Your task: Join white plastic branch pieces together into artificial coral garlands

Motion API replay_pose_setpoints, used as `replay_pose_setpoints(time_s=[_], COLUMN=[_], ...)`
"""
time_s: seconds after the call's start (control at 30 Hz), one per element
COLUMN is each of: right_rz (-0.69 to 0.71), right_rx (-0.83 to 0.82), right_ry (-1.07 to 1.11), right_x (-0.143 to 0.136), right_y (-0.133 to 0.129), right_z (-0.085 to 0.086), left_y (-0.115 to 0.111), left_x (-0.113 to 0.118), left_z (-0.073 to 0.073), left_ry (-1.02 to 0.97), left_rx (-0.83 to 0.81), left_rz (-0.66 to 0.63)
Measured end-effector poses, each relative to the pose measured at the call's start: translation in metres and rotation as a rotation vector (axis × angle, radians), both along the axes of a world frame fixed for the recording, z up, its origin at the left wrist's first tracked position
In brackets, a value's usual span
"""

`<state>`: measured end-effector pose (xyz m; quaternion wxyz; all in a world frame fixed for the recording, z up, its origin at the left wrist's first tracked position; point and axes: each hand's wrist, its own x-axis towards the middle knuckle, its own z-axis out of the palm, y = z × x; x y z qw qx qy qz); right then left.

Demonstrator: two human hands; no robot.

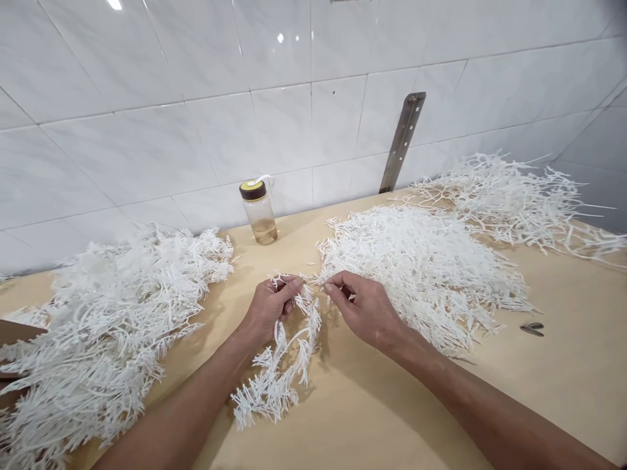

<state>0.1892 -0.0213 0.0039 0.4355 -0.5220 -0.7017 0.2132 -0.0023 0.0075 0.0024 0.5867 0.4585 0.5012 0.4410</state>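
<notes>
My left hand (pixel 275 301) pinches a white plastic branch (pixel 300 352) with many small needle-like sprigs; its length hangs down and curls over the table between my forearms. Close to its upper end, my right hand (pixel 360 303) has thumb and forefinger pinched together. Whatever sits between those fingertips is too small to make out. Beside my right hand lies a broad heap of loose white sprigs (pixel 416 261). Left of my left arm spreads a large pile of white branches (pixel 117 313) bearing many sprigs.
A clear bottle (pixel 259 215) with a dark lid and some brownish liquid stands near the tiled wall. Bare-looking white stems (pixel 519 202) are heaped at the back right. A metal bracket (pixel 402 143) leans against the wall. A small dark object (pixel 531 329) lies on the wooden table (pixel 568 372).
</notes>
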Motion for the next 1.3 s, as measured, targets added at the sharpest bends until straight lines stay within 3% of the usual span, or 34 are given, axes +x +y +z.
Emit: replay_pose_setpoints(time_s=[0.2, 0.43, 0.67, 1.0, 1.3], right_rz=[0.092, 0.169, 0.133, 0.174, 0.315], right_rx=[-0.150, -0.205, -0.326, -0.442, -0.701], right_ry=[0.048, 0.122, 0.209, 0.248, 0.633], right_x=[0.001, -0.006, -0.012, -0.008, -0.005], right_y=[0.001, 0.003, 0.007, 0.007, 0.010], right_z=[-0.002, -0.003, -0.015, -0.006, -0.009], left_y=[-0.001, -0.003, -0.006, -0.001, 0.002], left_x=[0.001, 0.005, 0.008, -0.002, -0.009], left_z=[0.004, 0.002, -0.004, 0.013, 0.010], left_ry=[0.052, 0.066, 0.111, 0.019, -0.051], left_rx=[0.003, 0.044, 0.097, -0.049, -0.059], left_rz=[-0.037, -0.059, -0.020, -0.265, -0.392])
